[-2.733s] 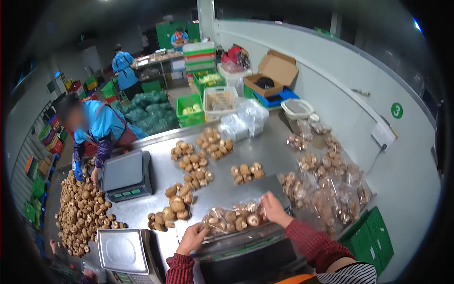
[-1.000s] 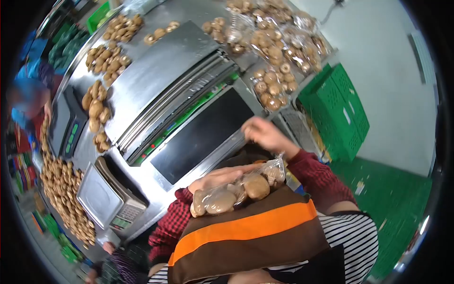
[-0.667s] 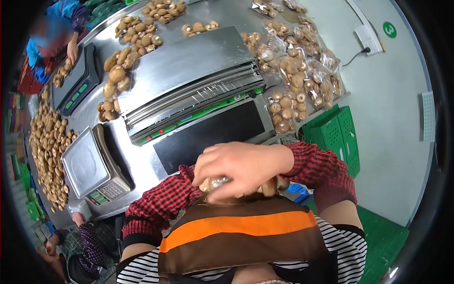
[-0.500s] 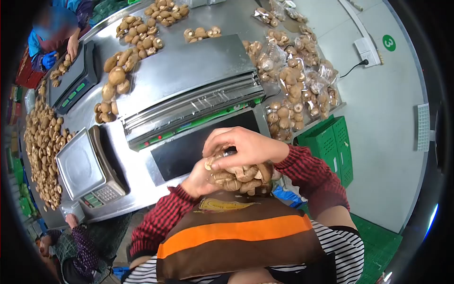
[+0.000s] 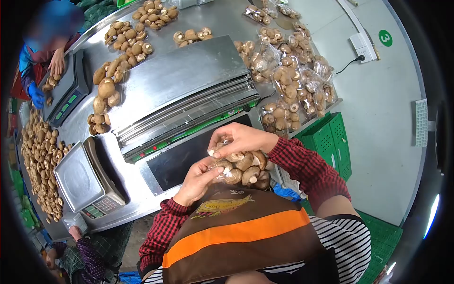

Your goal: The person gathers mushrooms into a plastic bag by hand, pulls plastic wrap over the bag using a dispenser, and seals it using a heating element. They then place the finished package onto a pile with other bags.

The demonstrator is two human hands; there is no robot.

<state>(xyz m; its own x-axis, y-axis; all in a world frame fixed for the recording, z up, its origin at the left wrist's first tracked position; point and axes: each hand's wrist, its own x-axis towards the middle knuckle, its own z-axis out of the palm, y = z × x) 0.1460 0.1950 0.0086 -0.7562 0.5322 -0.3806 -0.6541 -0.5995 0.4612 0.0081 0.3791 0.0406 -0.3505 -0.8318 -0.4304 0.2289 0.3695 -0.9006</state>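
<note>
A pack of brown mushrooms (image 5: 250, 163), with shiny clear plastic showing at its near left side, is held up in front of my apron. My left hand (image 5: 201, 182) grips its left end, the thumb lying over the mushrooms and the other fingers mostly hidden. From the far side my right hand (image 5: 245, 140) reaches over the pack, fingers curled and pinched around a mushroom at its far left corner. Just beyond both hands is the dark plate (image 5: 177, 161) of the wrapping machine (image 5: 175, 80).
Bagged mushrooms (image 5: 286, 78) crowd the table's right end above green crates (image 5: 331, 142). To the left are a scale (image 5: 80, 177), a loose mushroom heap (image 5: 40, 161) and a second scale (image 5: 68, 90), where a co-worker's gloved hand (image 5: 36, 94) is. Another person's hand (image 5: 74, 232) holds a clear tray.
My left hand has shifted slightly left and its thumb now lies over the mushrooms. The pack has turned, showing more caps. The view has shifted slightly, and the co-worker's gloved hand has moved down.
</note>
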